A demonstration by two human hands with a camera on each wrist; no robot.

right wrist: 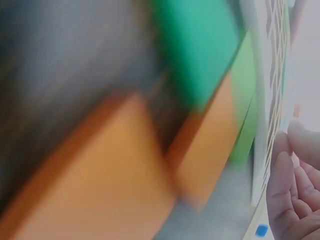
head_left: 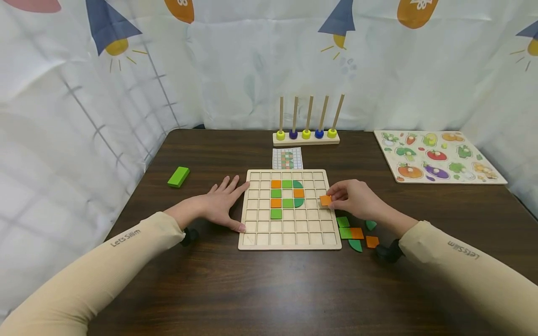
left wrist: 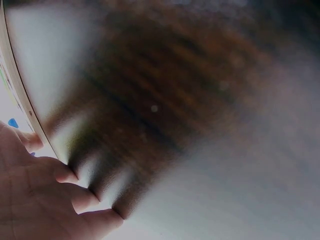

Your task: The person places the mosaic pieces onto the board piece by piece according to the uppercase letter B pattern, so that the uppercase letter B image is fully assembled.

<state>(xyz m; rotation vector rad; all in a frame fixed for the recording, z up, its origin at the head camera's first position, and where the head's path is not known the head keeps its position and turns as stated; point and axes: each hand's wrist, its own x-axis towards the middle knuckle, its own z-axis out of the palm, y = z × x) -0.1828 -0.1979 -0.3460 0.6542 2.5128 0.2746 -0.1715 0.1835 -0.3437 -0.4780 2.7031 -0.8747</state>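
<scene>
A wooden grid board (head_left: 290,247) lies on the dark table, holding several orange and green square tiles and two dark green quarter-circle tiles. My left hand (head_left: 220,205) is spread flat at its left side, thumb and a fingertip touching the board's edge. Over the board's right edge, my right hand (head_left: 355,198) pinches an orange square tile (head_left: 325,200) between thumb and fingers. Beside the board's lower right are loose tiles: green squares (head_left: 343,221), orange squares (head_left: 372,241) and dark green quarter circles (head_left: 355,245). The right wrist view shows an orange tile (right wrist: 105,180) close and blurred.
A printed pattern card (head_left: 287,158) lies just behind the board. Farther back stands a peg rack (head_left: 306,136) with coloured rings. A vegetable puzzle board (head_left: 437,158) is at the back right, and a green block (head_left: 178,177) lies at the left.
</scene>
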